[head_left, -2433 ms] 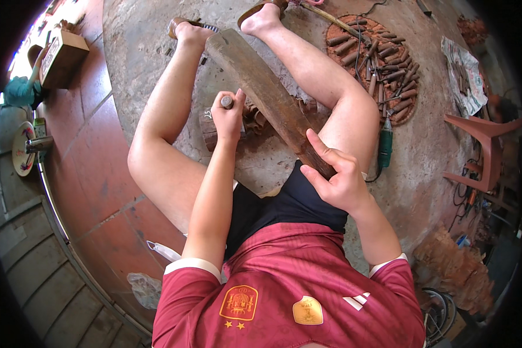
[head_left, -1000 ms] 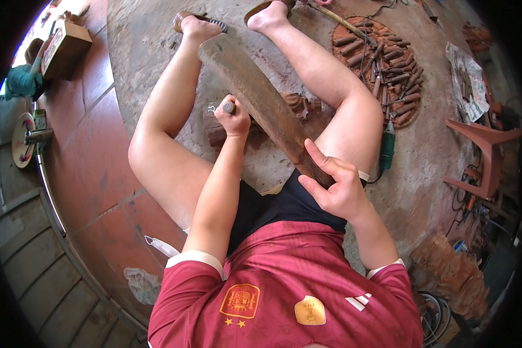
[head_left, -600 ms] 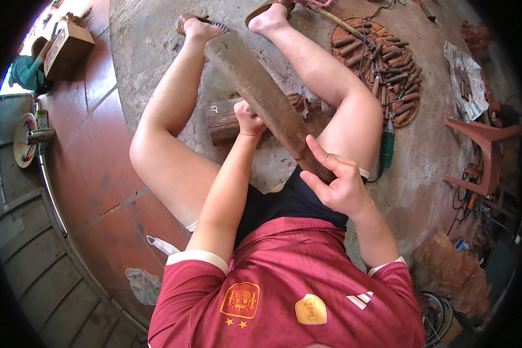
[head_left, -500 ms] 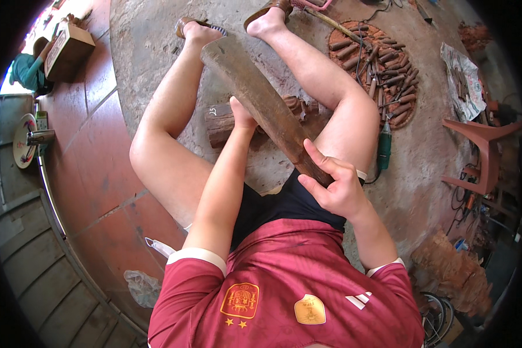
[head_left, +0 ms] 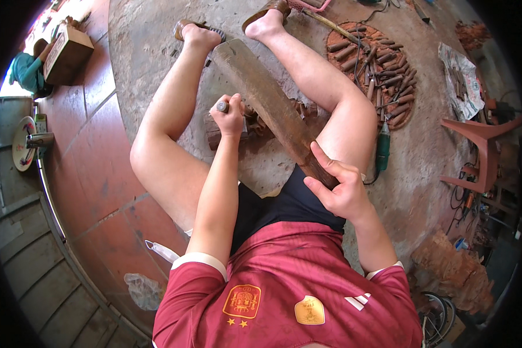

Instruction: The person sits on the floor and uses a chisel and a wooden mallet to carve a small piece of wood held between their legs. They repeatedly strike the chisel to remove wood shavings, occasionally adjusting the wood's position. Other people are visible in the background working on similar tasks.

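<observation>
My right hand (head_left: pixel 343 188) is wrapped round the narrow end of a long, flat wooden mallet (head_left: pixel 267 101), its broad end pointing up and away to the left. My left hand (head_left: pixel 230 119) is closed round a chisel (head_left: pixel 223 106); the round butt of its handle shows above the fist, and its blade is hidden. Below the mallet, between my legs, lies a carved piece of dark brown wood (head_left: pixel 255 127), partly covered by the mallet and my left hand. The mallet's broad end is beyond the chisel's butt, apart from it in the picture.
Several handled carving tools (head_left: pixel 391 75) lie on a round reddish mat (head_left: pixel 335 40) at the far right. Nearby are a green power tool (head_left: pixel 383 148), a brown plastic stool (head_left: pixel 481 153) and a rough wood block (head_left: pixel 452 269). Another person (head_left: pixel 28 72) is beside a box (head_left: pixel 69 55) at far left.
My left hand has come out from behind the mallet and turned, so the chisel's butt now shows. The mallet's broad end has shifted slightly to the right.
</observation>
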Demonstrator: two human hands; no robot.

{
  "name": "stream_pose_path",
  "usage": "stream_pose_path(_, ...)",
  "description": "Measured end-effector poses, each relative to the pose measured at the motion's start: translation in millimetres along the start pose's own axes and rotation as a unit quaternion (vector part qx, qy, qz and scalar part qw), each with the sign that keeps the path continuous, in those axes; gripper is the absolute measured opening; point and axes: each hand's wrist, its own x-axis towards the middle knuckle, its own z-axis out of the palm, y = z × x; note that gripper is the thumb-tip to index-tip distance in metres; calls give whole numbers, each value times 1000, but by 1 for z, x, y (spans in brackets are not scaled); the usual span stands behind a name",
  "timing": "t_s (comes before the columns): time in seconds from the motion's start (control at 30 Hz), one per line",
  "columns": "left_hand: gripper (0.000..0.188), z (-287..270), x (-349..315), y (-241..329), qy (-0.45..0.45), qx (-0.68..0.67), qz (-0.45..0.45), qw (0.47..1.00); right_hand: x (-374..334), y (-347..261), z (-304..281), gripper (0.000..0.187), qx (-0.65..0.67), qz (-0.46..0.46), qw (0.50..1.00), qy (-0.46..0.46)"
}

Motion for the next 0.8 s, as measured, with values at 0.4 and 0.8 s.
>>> stream_pose_path(0.4, 12, 11, 9, -67, -83, 85, 66, 991, -1, 0, 5, 61, 2, -1, 1000, -21)
stream_pose_path(0.8, 21, 30, 36, -25, -151, 144, -56, 976, -10, 10, -3, 58, 3, -2, 1000, 21)
